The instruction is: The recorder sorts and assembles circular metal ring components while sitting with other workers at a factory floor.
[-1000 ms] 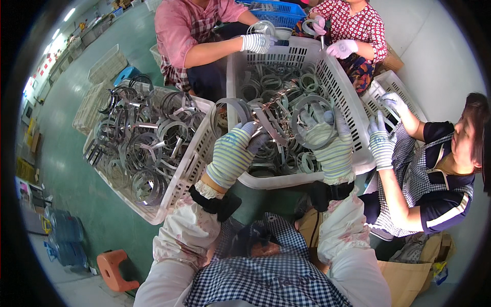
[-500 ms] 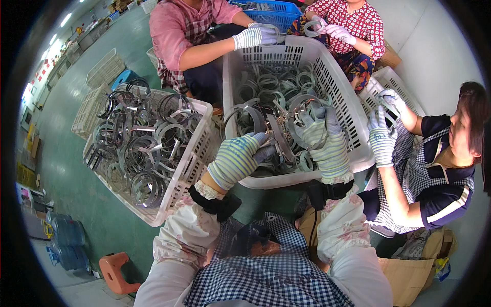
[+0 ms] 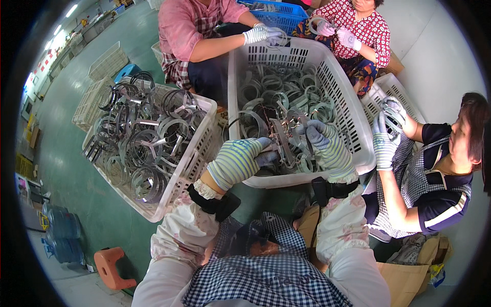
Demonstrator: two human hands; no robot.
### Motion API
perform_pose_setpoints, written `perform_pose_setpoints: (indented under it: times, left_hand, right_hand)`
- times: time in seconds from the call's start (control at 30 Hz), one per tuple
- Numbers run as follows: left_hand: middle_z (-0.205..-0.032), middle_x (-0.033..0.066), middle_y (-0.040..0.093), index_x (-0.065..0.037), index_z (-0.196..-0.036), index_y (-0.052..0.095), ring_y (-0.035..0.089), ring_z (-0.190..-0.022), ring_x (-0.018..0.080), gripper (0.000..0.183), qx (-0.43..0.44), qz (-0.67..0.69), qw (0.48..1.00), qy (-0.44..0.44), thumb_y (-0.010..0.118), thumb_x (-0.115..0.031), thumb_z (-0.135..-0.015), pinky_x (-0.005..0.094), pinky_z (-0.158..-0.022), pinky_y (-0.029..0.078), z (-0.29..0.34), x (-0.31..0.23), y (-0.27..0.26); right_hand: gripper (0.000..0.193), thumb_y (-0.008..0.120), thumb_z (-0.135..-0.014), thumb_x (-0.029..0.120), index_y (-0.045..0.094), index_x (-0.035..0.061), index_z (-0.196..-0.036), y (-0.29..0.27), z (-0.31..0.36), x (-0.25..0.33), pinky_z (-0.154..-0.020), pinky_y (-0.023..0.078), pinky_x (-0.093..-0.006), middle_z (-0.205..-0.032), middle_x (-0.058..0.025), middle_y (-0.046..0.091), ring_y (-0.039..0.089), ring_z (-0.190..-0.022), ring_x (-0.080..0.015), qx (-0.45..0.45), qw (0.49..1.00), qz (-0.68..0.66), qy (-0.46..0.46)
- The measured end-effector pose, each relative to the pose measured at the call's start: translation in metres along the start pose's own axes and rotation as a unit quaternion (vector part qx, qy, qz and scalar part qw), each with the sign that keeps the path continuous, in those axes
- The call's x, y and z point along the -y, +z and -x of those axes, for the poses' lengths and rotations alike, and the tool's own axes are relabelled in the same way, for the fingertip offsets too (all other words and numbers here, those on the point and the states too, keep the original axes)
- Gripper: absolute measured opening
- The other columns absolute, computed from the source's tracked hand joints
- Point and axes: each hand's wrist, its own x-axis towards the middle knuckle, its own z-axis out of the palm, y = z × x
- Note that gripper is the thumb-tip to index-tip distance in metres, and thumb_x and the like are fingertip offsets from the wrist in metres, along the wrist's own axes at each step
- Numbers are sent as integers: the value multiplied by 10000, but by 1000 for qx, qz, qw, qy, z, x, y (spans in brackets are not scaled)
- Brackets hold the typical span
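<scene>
My left hand, in a striped knit glove, reaches over the near side of a white plastic crate. Its thumb and fingers close on the edge of a thin grey metal band. Beside those fingers stands a larger metal ring. My right hand, gloved alike, is over the same crate, its thumb and fingertips pinched together near some flat metal pieces. Whatever lies in that pinch is too small to tell. Many grey metal rings and some thin copper-coloured wires fill the crate.
Another white crate, heaped with metal rings, stands on my left. Three people in gloves sit around, handling rings. An orange stool, blue water bottles and an open cardboard box lie nearer me.
My right hand has drawn its fingers into a pinch and turned, away from the ring it was over. My left hand stays nearly in place. The view has shifted slightly.
</scene>
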Motion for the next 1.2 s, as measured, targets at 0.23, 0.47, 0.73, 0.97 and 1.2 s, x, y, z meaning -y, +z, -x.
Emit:
perform_pose_setpoints:
  times: [0.23, 0.47, 0.73, 0.97, 1.2]
  left_hand:
    - [-820, 166, 681, -68, -1039, 695, 666, -743, 353, 280, -4, 23, 1000, -3, 702, -273, -849, 406, -631, 526, 0, 0, 1]
    - [-842, 209, 676, -31, -1088, 672, 673, -773, 345, 298, 26, 86, 992, -94, 666, -261, -898, 374, -676, 522, -5, -6, -5]
    - [-973, 16, 672, -1, -1174, 643, 573, -866, 79, 308, -41, 341, 912, -226, 618, -226, -965, 247, -785, 476, -4, 21, 21]
    - [-889, -15, 645, -2, -1157, 643, 547, -754, 46, 306, -78, 389, 892, -216, 609, -245, -974, 206, -676, 463, -5, 20, 30]
    - [-681, -20, 550, -47, -1085, 666, 464, -516, 47, 382, 49, 601, 751, -269, 563, -400, -984, 208, -460, 362, -4, 8, -11]
  right_hand:
    - [257, 621, -965, 239, 649, 58, -1144, -4, -3, -12, -854, 508, -260, -1072, -21, 692, 627, -982, -114, -10, 1000, -24, 4]
    - [477, 583, -978, 338, 502, 71, -1365, 2, -3, 4, -971, 479, -296, -1341, -101, 543, 555, -1182, -175, -61, 988, -138, -13]
    - [888, 775, -796, 435, 341, 71, -1479, 50, -11, -7, -1045, 424, -383, -1392, -206, 489, 500, -1279, -306, -139, 816, 473, -300]
    - [736, 790, -791, 389, 503, 14, -1356, 58, -14, -11, -1010, 450, -373, -1259, -198, 605, 590, -1174, -308, -198, 885, 363, -214]
    - [359, 480, -1018, 181, 538, 9, -1327, 41, -16, -12, -957, 465, -325, -1261, -169, 611, 604, -1116, -234, -283, 863, 309, -281]
